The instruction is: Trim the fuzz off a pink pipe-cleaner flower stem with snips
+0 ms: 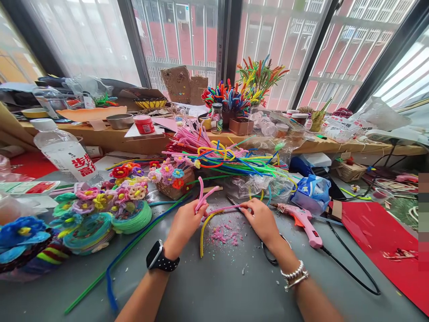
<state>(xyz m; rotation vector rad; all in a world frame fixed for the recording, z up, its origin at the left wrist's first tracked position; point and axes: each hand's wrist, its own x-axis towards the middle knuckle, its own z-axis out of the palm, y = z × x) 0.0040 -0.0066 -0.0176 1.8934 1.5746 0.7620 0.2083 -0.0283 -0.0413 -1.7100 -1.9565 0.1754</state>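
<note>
My left hand [185, 227], with a dark watch on the wrist, is closed around pink pipe cleaners [208, 194]; two ends stick up above the fingers. A pink length stretches across to my right hand [260, 219], whose fingertips pinch its far end. Below that length a yellow pipe cleaner [201, 241] curves down onto the grey table [208, 290]. Pink fuzz clippings [225, 234] lie scattered between my hands. Scissors [268, 257] rest under my right hand, which hides their middle part.
A pink glue gun [303, 223] with a black cord lies to the right, by a red sheet [382, 250]. Pipe-cleaner flower pots [132, 217] crowd the left, near a plastic bottle [67, 154]. A heap of colourful pipe cleaners [228, 156] lies behind my hands.
</note>
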